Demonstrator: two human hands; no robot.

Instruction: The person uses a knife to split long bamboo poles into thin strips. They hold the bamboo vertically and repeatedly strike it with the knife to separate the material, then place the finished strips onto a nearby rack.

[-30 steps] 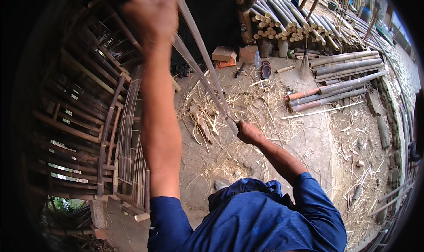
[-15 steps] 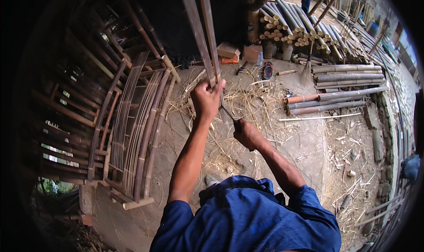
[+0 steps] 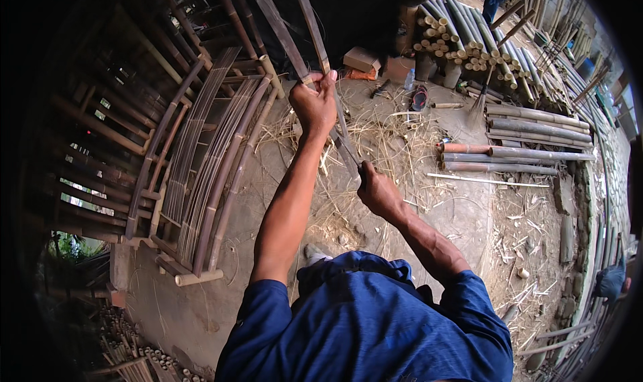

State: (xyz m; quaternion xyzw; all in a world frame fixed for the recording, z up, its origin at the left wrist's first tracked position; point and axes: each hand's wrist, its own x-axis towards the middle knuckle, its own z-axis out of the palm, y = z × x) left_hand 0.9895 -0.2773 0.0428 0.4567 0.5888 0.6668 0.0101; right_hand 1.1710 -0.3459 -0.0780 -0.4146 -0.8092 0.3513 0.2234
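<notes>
Bamboo strips [image 3: 281, 30] – two, flat and greyish brown – pass through the closed left hand [image 3: 313, 107], which pinches them between thumb and fingers. Above that hand they fork upward and stand apart; below it, the lower end slants toward the right hand [image 3: 380, 193], whose fingers are wrapped around the handle of a knife [image 3: 349, 154]. Its dark blade points up and left along the strip's lower end, just short of the left hand.

Judged from this, much of the length already shows as two separate pieces; what is left, if anything, would be the stretch between the left hand and the knife. Whether that end is parted, or whether the blade is in it or only against it, I cannot tell.

Beneath the hands, pale shavings [image 3: 395, 131] litter the middle of the floor [image 3: 462, 214] – some are curled, others straight. A slatted bamboo frame [image 3: 232, 181] stands along the floor's left edge. Toward the far edge are a cardboard box [image 3: 362, 60] and a sandal [image 3: 419, 99], with stacked poles [image 3: 462, 30] beyond; cut bamboo lengths [image 3: 539, 129] lie near the right edge.
</notes>
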